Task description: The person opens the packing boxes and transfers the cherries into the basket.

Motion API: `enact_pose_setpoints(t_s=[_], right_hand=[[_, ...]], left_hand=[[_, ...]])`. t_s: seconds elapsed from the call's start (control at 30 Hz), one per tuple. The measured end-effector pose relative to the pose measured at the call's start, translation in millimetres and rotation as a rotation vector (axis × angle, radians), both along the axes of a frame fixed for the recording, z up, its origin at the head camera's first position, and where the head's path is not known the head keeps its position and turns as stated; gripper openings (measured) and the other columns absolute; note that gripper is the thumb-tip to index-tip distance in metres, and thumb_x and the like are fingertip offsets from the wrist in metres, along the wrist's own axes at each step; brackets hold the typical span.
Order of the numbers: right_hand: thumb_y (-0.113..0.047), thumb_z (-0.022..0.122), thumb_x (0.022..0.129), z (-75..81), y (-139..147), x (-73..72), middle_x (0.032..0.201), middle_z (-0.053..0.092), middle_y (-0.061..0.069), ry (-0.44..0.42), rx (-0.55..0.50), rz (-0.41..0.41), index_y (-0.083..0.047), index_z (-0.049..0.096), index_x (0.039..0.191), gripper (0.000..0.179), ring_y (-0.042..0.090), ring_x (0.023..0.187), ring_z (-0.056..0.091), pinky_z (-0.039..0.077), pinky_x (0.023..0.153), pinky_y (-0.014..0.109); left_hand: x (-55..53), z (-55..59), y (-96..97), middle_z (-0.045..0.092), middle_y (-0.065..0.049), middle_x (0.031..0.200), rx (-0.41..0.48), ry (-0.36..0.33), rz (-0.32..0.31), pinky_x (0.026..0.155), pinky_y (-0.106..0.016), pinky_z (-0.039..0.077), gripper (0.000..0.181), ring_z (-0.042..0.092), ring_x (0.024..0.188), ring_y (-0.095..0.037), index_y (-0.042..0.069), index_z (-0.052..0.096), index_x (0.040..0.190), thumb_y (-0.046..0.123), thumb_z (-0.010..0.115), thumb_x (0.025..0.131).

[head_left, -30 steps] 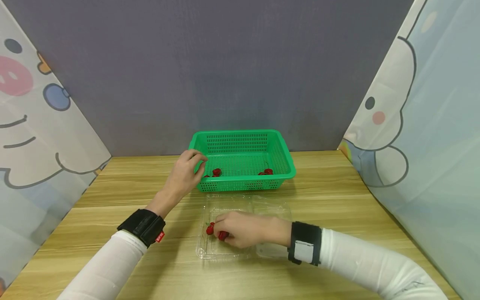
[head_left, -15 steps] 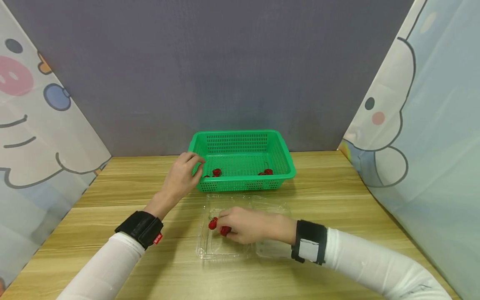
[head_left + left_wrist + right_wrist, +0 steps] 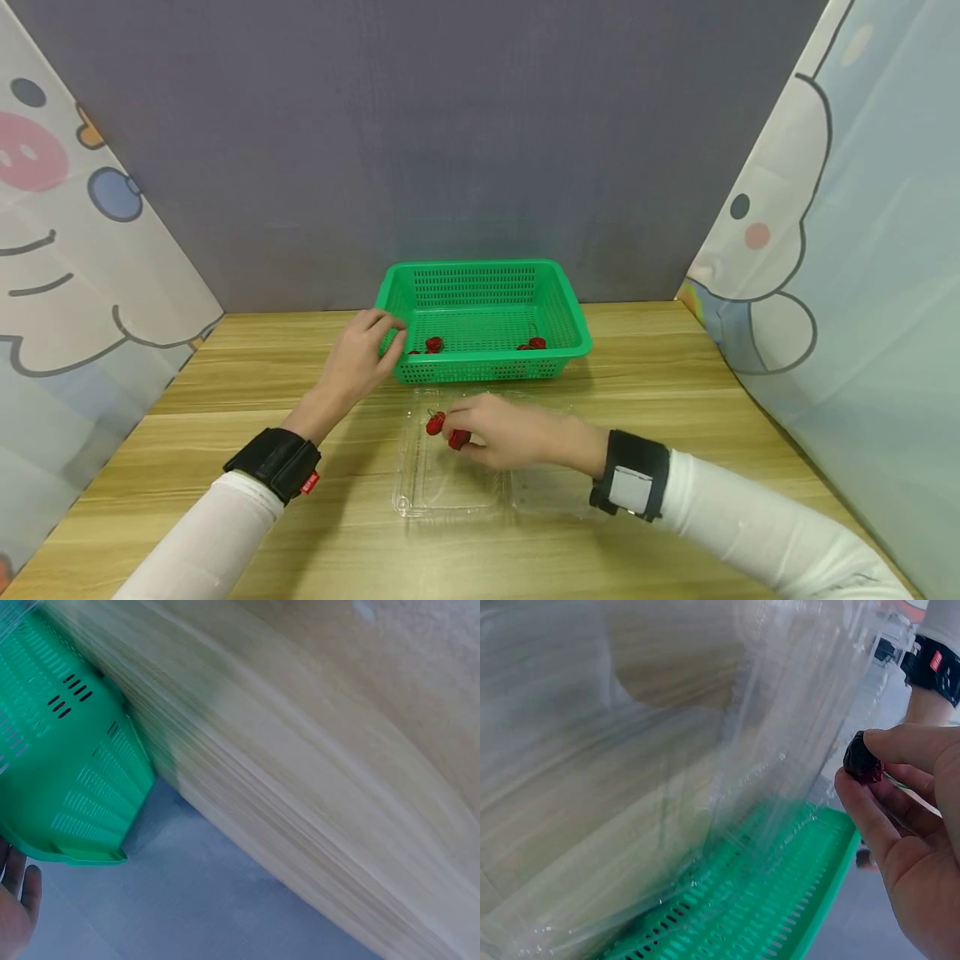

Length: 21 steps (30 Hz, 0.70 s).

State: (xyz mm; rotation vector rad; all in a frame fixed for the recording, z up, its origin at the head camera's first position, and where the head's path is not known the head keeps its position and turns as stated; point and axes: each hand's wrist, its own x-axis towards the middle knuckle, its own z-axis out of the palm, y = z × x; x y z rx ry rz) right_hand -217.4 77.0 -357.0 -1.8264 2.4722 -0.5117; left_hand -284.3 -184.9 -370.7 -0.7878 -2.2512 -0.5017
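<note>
My right hand (image 3: 504, 429) pinches a dark red cherry (image 3: 458, 439) between thumb and fingertips, above a clear plastic clamshell box (image 3: 450, 496). A second cherry (image 3: 435, 423) with a thin stem hangs just left of those fingers. From the right wrist view, the pinched cherry (image 3: 863, 759) shows a green stem running back into the palm. My left hand (image 3: 358, 354) hovers at the left front corner of a green basket (image 3: 491, 357), fingers loosely bent and nothing seen in them. Whether it touches the rim is hard to tell.
Inside the basket, several cherries (image 3: 433, 344) lie near its front wall. The box's lid half (image 3: 551, 496) lies unfolded on the right. A grey wall (image 3: 480, 142) stands behind the wooden table (image 3: 660, 400), with printed cloth panels at both sides.
My right hand has lifted and shifted away from me and slightly right, carrying the cherries along. My left hand has drawn slightly left. The basket and box have stayed put.
</note>
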Motion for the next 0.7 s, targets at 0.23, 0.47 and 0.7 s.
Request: enact_pose_setpoints(t_s=[0.23, 0.47, 0.7], right_hand=[[-0.002, 0.07, 0.089, 11.9, 10, -7.9, 0.096, 0.058, -0.003, 0.021, -0.052, -0.037, -0.008, 0.067, 0.099, 0.012, 0.007, 0.086, 0.058, 0.041, 0.077, 0.008], [0.001, 0.068, 0.089, 21.9, 22, -16.9, 0.099, 0.061, 0.0, 0.021, -0.109, -0.072, -0.007, 0.067, 0.102, 0.016, 0.01, 0.088, 0.06, 0.046, 0.078, 0.015], [0.0, 0.073, 0.086, 28.4, 37, -25.8, 0.1, 0.061, 0.0, 0.06, -0.15, -0.17, -0.007, 0.068, 0.103, 0.019, 0.011, 0.087, 0.062, 0.048, 0.074, 0.015]], left_hand=[[1.5, -3.0, -4.0, 0.06, -0.006, 0.099, 0.009, -0.012, -0.003, 0.079, -0.035, 0.046, 0.012, 0.059, 0.092, -0.025, 0.004, 0.069, 0.099, 0.013, 0.063, 0.095], [5.7, -6.2, -9.8, 0.062, -0.008, 0.11, 0.013, -0.063, 0.025, 0.084, -0.038, 0.048, 0.017, 0.059, 0.104, -0.028, 0.003, 0.069, 0.106, 0.015, 0.062, 0.096], [11.2, -10.9, -17.4, 0.059, -0.013, 0.124, 0.025, -0.111, 0.054, 0.086, -0.041, 0.049, 0.026, 0.057, 0.114, -0.031, 0.001, 0.068, 0.116, 0.016, 0.063, 0.096]])
